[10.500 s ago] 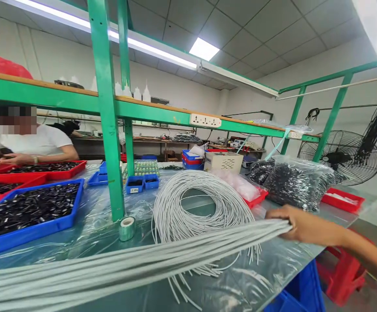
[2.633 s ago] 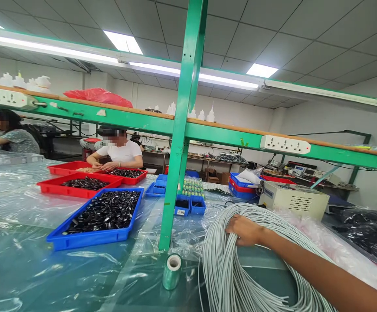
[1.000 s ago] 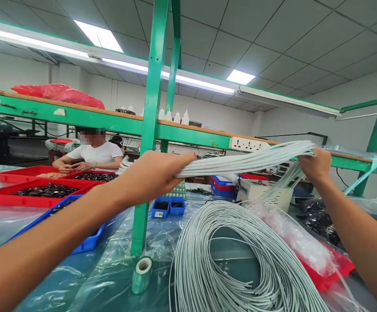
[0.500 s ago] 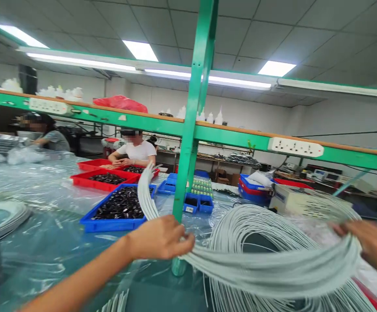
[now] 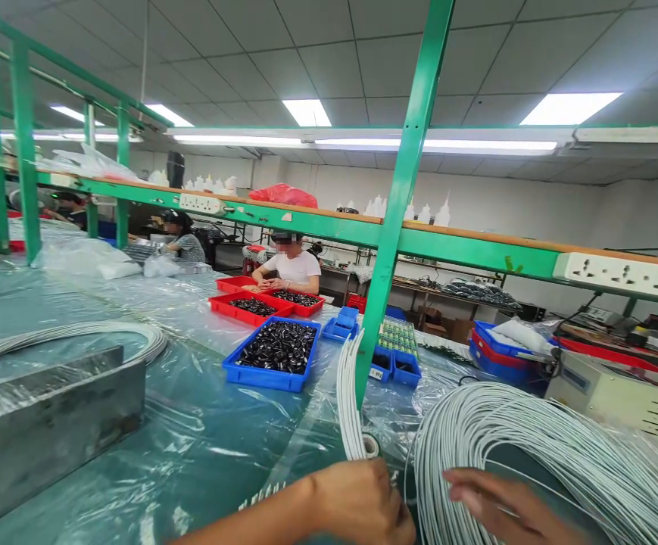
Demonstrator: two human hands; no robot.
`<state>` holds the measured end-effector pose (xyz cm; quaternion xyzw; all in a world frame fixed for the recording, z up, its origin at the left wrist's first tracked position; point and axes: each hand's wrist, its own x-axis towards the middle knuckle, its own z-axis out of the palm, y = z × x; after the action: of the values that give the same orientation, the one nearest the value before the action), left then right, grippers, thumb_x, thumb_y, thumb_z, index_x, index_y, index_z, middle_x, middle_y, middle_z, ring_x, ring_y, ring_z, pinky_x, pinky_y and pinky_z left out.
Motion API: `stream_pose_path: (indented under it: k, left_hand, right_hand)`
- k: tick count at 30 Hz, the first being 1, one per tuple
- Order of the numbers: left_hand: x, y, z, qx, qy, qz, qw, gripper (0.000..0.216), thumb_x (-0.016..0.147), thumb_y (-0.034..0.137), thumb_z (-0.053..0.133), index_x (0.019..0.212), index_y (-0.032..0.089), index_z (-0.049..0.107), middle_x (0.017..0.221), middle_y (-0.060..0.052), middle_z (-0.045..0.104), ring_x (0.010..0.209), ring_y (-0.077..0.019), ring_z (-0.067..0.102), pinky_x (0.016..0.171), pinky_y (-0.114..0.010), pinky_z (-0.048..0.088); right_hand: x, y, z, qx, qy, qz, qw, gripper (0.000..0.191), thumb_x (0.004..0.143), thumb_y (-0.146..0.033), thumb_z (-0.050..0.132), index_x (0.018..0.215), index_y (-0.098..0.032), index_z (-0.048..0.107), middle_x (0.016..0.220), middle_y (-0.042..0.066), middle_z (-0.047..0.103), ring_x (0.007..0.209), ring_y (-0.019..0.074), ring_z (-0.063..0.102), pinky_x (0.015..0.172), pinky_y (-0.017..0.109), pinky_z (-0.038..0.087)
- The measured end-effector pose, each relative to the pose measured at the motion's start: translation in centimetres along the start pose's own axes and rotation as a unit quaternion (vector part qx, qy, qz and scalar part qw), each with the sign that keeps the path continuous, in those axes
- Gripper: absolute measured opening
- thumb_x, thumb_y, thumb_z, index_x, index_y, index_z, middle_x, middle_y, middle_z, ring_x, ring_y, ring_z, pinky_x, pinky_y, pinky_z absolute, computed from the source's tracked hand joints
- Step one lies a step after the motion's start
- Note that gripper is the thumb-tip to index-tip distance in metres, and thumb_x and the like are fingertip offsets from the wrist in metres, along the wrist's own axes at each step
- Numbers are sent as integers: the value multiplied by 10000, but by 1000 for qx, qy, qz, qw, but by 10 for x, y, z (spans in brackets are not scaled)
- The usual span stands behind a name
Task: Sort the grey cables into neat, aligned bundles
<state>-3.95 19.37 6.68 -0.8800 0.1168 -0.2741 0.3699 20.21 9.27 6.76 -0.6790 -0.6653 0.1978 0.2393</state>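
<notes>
My left hand (image 5: 357,503) is at the bottom edge, closed round a bundle of grey wires (image 5: 348,401) whose ends rise and curve up past the green post. My right hand (image 5: 499,507) lies just to its right, fingers stretched out flat on the large coil of grey wire (image 5: 538,443) that spreads over the plastic-covered table (image 5: 204,446). A small green tape roll (image 5: 371,445) peeks out just above my left hand, at the foot of the post.
A green rack post (image 5: 400,227) stands right behind the hands. A metal block (image 5: 50,420) and another wire coil (image 5: 84,333) lie at the left. A blue tray of black parts (image 5: 275,352), red trays (image 5: 254,306), small blue bins (image 5: 394,365) and a beige box (image 5: 618,401) sit beyond. A person in white (image 5: 294,266) works opposite.
The wire bundle came down from in front of me to the table. My hands closed in together at the coil's left edge, and my view swung to the left.
</notes>
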Motion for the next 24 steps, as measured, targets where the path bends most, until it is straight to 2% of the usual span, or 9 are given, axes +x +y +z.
stream_pose_path:
  k: [3, 6, 8, 11, 14, 16, 20, 22, 24]
  left_hand:
    - [-4, 16, 1, -53, -25, -15, 998, 136, 707, 99, 521, 588, 153, 559, 420, 4, 530, 394, -121, 466, 389, -280, 340]
    - [-11, 30, 11, -113, -59, -53, 990, 136, 711, 85, 539, 632, 174, 604, 516, -12, 626, 445, -130, 521, 460, -272, 398]
    - [-14, 35, 16, -128, -68, -85, 986, 167, 736, 75, 521, 691, 200, 621, 581, -16, 664, 482, -133, 554, 504, -255, 424]
    - [-20, 41, 15, -126, -74, -120, 982, 197, 763, 58, 494, 801, 188, 637, 676, -49, 698, 596, -162, 614, 611, -261, 471]
    - [-34, 48, 5, -286, 1, -184, 940, 227, 791, 85, 487, 906, 197, 648, 870, -67, 718, 792, -166, 641, 780, -243, 475]
    - [-50, 51, -5, -436, 101, -316, 836, 201, 786, 157, 542, 900, 273, 660, 932, -19, 712, 863, -162, 632, 873, -242, 439]
    - [-68, 44, -22, -491, 218, -569, 622, 318, 864, 340, 440, 1152, 242, 532, 1106, -76, 629, 1081, -221, 531, 933, -336, 389]
    - [-63, 37, -25, -599, 283, -634, 399, 423, 872, 462, 364, 1152, 180, 511, 1053, -108, 634, 1029, -229, 557, 867, -336, 424]
    - [-54, 35, -22, -680, 339, -622, 188, 457, 807, 549, 449, 1038, 168, 553, 831, -67, 668, 820, -203, 621, 751, -306, 455]
  right_hand:
    - [23, -91, 32, 119, -105, -5, 987, 498, 719, -590, 485, 1134, -321, 550, 1282, 15, 524, 1208, 254, 441, 1037, 431, 334]
    - [38, -139, 54, 169, -176, 26, 969, 284, 737, -408, 584, 960, -233, 594, 1094, 53, 637, 1044, 235, 567, 916, 377, 438]
    - [43, -149, 65, 173, -172, 55, 968, 194, 767, -367, 561, 864, -199, 574, 968, 61, 661, 946, 215, 601, 837, 348, 460]
    - [48, -143, 75, 242, -120, 26, 962, 273, 780, -443, 512, 748, -173, 535, 799, 41, 641, 798, 169, 602, 772, 306, 443]
    - [57, -132, 75, 365, -54, 24, 929, 441, 678, -623, 521, 680, -190, 436, 517, -59, 479, 472, 88, 465, 523, 251, 401]
    - [61, -128, 72, 410, -44, 41, 910, 522, 626, -713, 492, 699, -210, 375, 455, -114, 352, 375, 49, 318, 405, 210, 300]
    - [57, -133, 83, 430, -143, 65, 889, 602, 550, -766, 525, 733, -212, 380, 447, -127, 350, 351, 30, 264, 370, 183, 250]
    - [53, -134, 104, 380, -217, 41, 898, 651, 515, -810, 498, 730, -202, 404, 449, -109, 376, 361, 37, 299, 386, 187, 253]
    - [51, -130, 130, 327, -244, -3, 913, 716, 478, -854, 455, 727, -183, 437, 496, -75, 412, 410, 48, 354, 429, 196, 276]
